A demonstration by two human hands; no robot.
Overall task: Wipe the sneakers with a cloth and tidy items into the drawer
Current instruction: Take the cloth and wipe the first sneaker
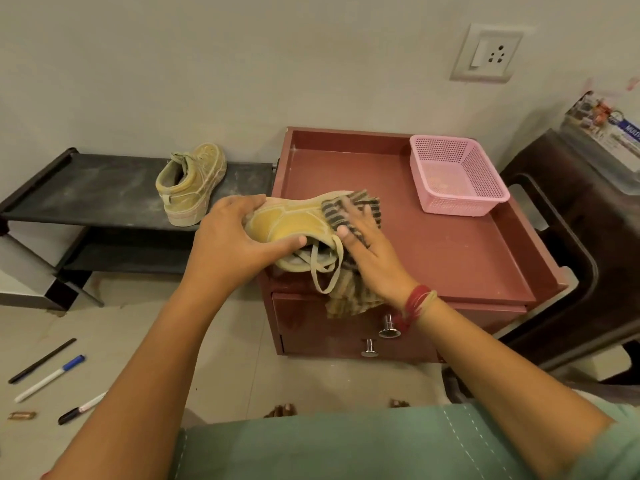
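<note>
Sneaker (pixel 287 223) on its side between both hands. Left hand (pixel 235 237) fingers curl round the heel end, thumb at the collar. Right hand (pixel 367 251) fingers straight, blurred, pressing the striped cloth (pixel 349 209) flat against the toe end.

The fingers (pixel 360 216) of the right hand (pixel 367 251) smear into motion blur over the striped cloth (pixel 330 211), so their outlines are lost. That cloth hides the toe of the sneaker (pixel 287 223), and the left hand (pixel 228 240) covers its heel. The left forearm (pixel 149 358) cuts across one end of a black-capped marker (pixel 78 410) on the floor. A small brown thing (pixel 21 415) near it is too small to name, perhaps a clip. The printed packet (pixel 609 133) runs off the right edge, its lettering unreadable.
</note>
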